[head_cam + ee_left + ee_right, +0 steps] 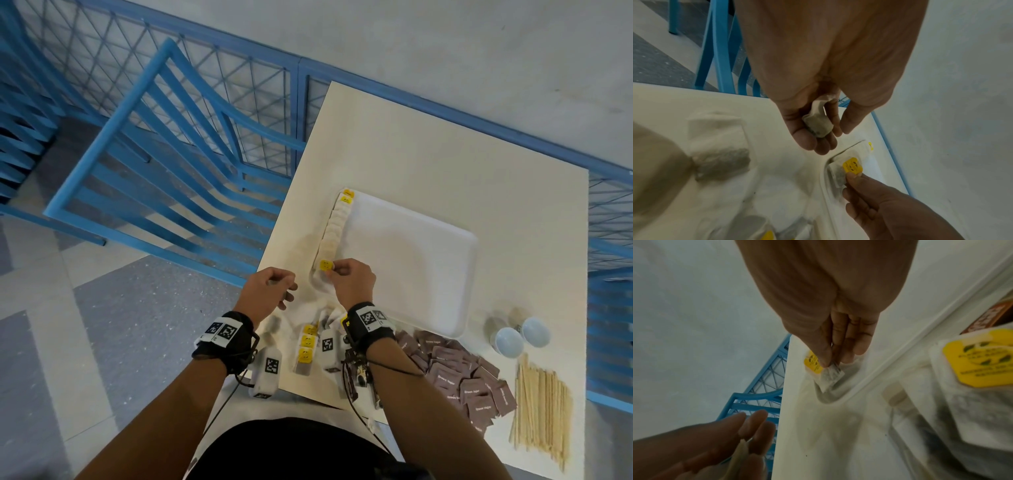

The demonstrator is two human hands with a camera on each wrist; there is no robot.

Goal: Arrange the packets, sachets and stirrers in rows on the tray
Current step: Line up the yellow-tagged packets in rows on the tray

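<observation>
Right hand (352,279) pinches a white sachet (840,174) with yellow tag at tray (411,260) near-left corner, ending the sachet row (334,229). Left hand (269,291) grip curled round one crumpled sachet (818,125). Two cups (520,335) on surface.

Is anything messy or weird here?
A little. The left hand holds a crumpled tea bag. The brown packets lie in a jumbled pile beside the tray. The row of tea bags looks neat.
</observation>
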